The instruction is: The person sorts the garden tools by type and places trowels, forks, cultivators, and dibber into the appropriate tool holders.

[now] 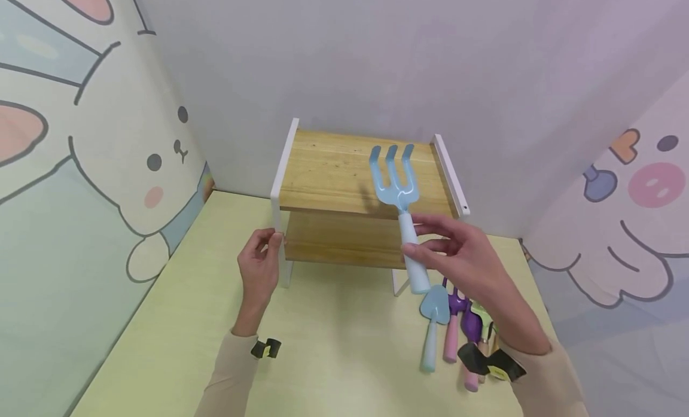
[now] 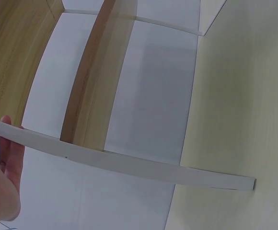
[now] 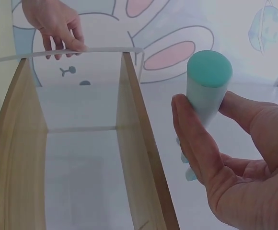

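Thumb (image 1: 422, 255) and fingers of your R hand (image 1: 465, 249) are pinching the light-blue garden fork (image 1: 408, 228) by its handle. You're holding it up near the shelf unit's front RH side, tines pointing away from you; in the head view they're overlapping the top board (image 1: 328, 166), but the R wrist cam is showing a gap b/w fork & wood. That cam's also catching the handle's teal end cap.

Your L hand (image 1: 259, 261), well apart from the R, is gripping the white LH side frame (image 1: 286, 157), thumb on one side, fingers curling round the other. Beige sleeves (image 1: 231, 369) are covering both forearms, w/ a black strap (image 1: 266, 348) showing at the L wrist.

Below your R hand, a few tools are lying on the pale yellow table (image 1: 334, 357): a light-blue trowel (image 1: 431, 339), then a purple fork w/ pink handle (image 1: 453, 333), a purple scoop (image 1: 472, 327) & a green tool (image 1: 481, 312), partly hidden by your arm.

Farther out, a pale backdrop (image 1: 350, 64) is standing behind the unit, w/ a cartoon rabbit (image 1: 124, 160) showing on the L.
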Demonstrator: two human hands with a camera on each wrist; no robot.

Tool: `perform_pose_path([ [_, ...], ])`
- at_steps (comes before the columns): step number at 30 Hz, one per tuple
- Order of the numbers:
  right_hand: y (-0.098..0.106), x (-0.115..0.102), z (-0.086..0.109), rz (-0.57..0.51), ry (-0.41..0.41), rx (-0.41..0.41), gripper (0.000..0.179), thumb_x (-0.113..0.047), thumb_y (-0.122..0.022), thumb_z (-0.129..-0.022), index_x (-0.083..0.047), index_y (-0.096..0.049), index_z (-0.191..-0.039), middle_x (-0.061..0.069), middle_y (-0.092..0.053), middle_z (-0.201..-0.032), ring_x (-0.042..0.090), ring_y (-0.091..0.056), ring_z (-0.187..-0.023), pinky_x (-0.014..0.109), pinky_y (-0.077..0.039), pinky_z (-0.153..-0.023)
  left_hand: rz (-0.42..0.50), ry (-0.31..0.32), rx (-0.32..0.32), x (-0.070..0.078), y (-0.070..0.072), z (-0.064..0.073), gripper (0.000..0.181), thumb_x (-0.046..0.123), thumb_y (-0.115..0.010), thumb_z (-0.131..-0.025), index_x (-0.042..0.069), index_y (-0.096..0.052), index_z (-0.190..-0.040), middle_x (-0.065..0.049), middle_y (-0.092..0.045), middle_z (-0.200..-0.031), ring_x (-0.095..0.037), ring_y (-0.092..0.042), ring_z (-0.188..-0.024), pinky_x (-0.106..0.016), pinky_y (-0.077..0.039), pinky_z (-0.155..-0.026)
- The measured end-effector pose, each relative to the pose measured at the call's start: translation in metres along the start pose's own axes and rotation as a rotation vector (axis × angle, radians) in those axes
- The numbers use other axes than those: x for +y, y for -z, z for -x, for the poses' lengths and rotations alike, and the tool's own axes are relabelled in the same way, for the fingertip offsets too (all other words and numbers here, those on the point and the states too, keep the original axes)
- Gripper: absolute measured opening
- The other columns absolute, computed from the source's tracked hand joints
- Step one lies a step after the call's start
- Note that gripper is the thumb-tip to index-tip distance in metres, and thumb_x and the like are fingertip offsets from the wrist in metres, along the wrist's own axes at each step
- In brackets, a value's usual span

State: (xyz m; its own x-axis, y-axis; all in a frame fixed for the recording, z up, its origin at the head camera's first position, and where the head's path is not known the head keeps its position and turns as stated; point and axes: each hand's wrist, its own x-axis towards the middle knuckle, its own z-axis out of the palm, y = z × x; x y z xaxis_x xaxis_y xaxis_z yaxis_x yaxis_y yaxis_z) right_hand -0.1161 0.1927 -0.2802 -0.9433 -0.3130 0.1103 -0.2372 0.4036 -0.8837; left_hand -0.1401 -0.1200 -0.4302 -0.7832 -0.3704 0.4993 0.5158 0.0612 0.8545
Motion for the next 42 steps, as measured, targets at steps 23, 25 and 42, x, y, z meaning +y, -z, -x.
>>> perform_pose_path([
  [23,-0.019,-0.019,-0.048,-0.081,-0.103,-0.022,0.052,-0.029,-0.081,-0.091,-0.009,-0.064,-0.136,0.009,-0.066,-0.128,0.024,-0.072,-0.109,0.034,-0.062,-0.082,-0.023,0.018,0.011,-0.015,0.002,0.001,0.008,-0.012,-0.060,-0.098,-0.019,-0.060,-0.101,-0.037,-0.060,-0.091,-0.011,-0.065,-0.082,-0.012,-0.053,-0.070],
  [25,-0.021,-0.019,-0.052,-0.095,-0.109,-0.027,0.052,-0.030,-0.081,-0.091,-0.010,-0.064,-0.135,0.008,-0.067,-0.127,0.023,-0.072,-0.108,0.035,-0.062,-0.082,-0.023,0.010,0.014,-0.023,0.004,0.002,0.007,-0.011,-0.061,-0.098,-0.016,-0.062,-0.101,-0.036,-0.061,-0.091,-0.016,-0.066,-0.082,-0.013,-0.055,-0.069],
  [42,-0.038,-0.025,-0.084,-0.129,-0.103,-0.055,0.049,-0.033,-0.082,-0.091,-0.010,-0.067,-0.131,0.005,-0.070,-0.122,0.020,-0.071,-0.107,0.036,-0.063,-0.081,-0.035,-0.005,0.006,-0.007,0.002,0.002,0.007,-0.014,-0.060,-0.098,-0.021,-0.059,-0.099,-0.037,-0.060,-0.091,-0.020,-0.065,-0.080,-0.011,-0.052,-0.068],
])
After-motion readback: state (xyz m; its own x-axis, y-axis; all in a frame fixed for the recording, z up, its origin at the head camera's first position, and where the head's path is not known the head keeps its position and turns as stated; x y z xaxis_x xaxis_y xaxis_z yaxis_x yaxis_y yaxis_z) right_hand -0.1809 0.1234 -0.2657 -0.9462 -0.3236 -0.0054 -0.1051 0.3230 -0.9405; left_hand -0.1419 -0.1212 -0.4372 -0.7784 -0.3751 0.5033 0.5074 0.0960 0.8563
